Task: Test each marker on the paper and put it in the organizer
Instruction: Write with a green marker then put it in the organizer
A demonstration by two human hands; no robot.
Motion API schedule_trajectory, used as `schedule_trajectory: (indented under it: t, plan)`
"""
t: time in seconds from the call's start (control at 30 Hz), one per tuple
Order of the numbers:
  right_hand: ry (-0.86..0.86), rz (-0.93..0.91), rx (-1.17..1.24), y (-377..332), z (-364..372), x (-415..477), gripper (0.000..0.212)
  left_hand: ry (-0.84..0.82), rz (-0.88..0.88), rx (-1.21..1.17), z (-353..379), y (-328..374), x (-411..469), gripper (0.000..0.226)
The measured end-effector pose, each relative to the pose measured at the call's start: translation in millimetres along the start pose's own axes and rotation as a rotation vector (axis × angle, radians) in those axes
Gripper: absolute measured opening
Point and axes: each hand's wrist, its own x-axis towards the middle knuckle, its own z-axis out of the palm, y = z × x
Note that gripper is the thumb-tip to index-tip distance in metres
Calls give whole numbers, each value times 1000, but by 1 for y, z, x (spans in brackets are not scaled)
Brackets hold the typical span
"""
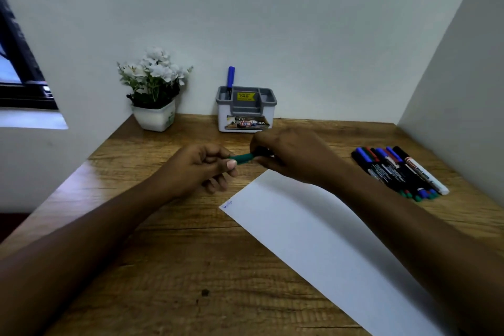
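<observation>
Holding a green marker (pixel 243 157) level above the wooden desk (pixel 169 254), just past the far corner of the paper (pixel 313 240), with both hands. Left hand (pixel 203 166) curling its fingers shut around the green cap end, right hand (pixel 289 154) closing over the other end, so the barrel is mostly hidden in there. Can't tell if the cap is on or partly off. Sitting back by the wall: a grey and white organizer (pixel 246 109) with one blue marker (pixel 231 78) standing upright in its left rear slot. Lying well off to the right: a bunch of spare markers (pixel 398 172), side by side. Showing a tiny blue scribble (pixel 227 204) near the paper's left corner. Standing left of the organizer: a white flower pot (pixel 155 90)
</observation>
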Motion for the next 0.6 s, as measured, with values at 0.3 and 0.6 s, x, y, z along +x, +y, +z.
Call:
schedule_trajectory:
  t: [0.3, 0.6]
  plan:
    - [43, 31, 161, 4, -1, 15, 13, 99, 126, 11, -14, 5, 4, 15]
    - [-8, 188, 197, 29, -18, 6, 12, 214, 143, 85, -58, 2, 0, 12]
